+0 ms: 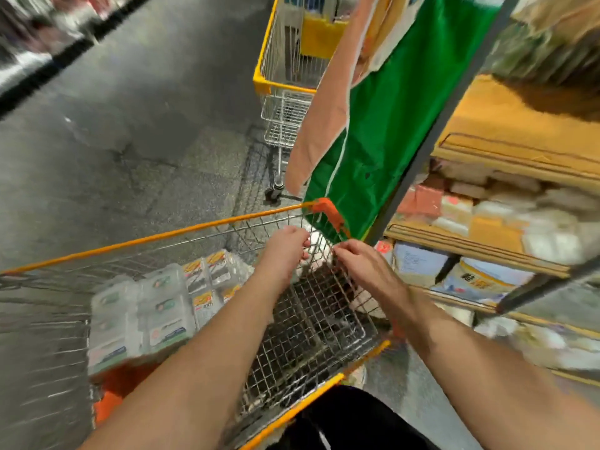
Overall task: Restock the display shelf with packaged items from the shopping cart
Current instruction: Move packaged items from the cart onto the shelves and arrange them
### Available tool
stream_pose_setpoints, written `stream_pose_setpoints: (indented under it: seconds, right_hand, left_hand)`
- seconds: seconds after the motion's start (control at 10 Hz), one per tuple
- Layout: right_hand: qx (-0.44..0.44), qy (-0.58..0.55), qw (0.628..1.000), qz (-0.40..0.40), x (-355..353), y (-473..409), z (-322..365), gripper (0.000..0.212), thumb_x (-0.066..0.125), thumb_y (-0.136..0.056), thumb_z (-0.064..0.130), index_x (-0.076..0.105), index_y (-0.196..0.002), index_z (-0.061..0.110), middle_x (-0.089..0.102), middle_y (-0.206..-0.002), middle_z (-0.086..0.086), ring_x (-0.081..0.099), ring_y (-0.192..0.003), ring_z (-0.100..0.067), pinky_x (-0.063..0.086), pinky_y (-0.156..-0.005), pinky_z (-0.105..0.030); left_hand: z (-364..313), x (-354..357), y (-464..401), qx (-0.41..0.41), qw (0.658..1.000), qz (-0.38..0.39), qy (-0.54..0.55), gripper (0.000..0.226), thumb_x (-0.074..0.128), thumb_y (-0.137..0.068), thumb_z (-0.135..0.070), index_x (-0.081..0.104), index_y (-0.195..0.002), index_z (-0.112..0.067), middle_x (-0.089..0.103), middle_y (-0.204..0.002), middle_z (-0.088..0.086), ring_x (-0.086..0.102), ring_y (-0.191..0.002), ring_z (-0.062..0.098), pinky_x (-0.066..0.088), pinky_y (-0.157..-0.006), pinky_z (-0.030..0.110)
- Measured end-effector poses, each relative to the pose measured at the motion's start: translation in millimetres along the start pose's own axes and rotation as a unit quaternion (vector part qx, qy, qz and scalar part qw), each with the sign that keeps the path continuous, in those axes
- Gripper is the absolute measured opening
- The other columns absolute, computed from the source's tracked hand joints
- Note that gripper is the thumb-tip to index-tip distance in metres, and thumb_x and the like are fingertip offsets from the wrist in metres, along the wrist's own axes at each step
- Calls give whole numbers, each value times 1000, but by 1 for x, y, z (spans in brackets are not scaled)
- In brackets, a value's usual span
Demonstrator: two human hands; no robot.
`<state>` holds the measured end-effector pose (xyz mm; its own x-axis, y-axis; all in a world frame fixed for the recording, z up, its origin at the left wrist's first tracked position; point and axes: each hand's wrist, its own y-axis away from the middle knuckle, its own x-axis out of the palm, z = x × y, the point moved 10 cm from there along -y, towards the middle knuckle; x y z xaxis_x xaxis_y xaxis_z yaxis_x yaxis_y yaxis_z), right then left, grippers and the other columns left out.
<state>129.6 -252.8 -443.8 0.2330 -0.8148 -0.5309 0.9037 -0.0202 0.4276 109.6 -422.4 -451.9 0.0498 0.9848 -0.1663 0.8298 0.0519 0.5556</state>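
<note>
Frame is motion-blurred. Grey floor (136, 131) takes most of the view, with the shopping cart (156, 237) as landmark: wire basket, orange rim, tilted across the lower frame. Display shelf (470, 248) stands just right of the cart, yellow-edged boards holding blurred packs and boxes. Green banner (389, 118) hangs above the cart's far right corner, against a grey shelf post. Second cart (285, 82), yellow-rimmed, sits beyond the cart's far end. Packaged items (152, 313) lie stacked inside the cart along its left side, white packs with green labels nearest, yellow-red labelled ones further in. Both bare forearms reach into the cart toward its far right corner. Left hand (285, 251) has fingers curled; right hand (360, 264) has fingers bent downward, tips close to the left's. Cannot tell whether either holds anything; something pale and blurred sits just beyond them.
</note>
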Motion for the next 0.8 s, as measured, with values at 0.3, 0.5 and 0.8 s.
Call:
stream_pose_setpoints:
  seconds: [0.3,0.5,0.8]
  right_hand:
    - [10,1,989,-147,-154,31,-68,12,52,-99,15,62,-91,17,57,-76,2,51,-68,-18,36,-54,-17]
    - [86,17,982,-168,-245,36,-178,13,48,-98,22,59,-92,23,58,-81,2,57,-75,-21,39,-60,-23]
    - [129,59,971,-193,-372,-4,-312,27,47,-94,13,66,-113,7,61,-118,-12,55,-111,-31,47,-89,-33]
  left_hand:
    - [-89,151,34,135,966,109,-192,17,51,-92,-19,66,-92,-10,69,-93,14,65,-90,31,52,-79,37]
    - [-101,285,39,159,926,180,-293,16,50,-96,-19,56,-82,-23,59,-83,9,56,-76,20,46,-66,31]
    - [-117,460,-17,176,856,150,-463,26,53,-94,-27,65,-110,-12,66,-112,6,62,-105,27,46,-81,28]
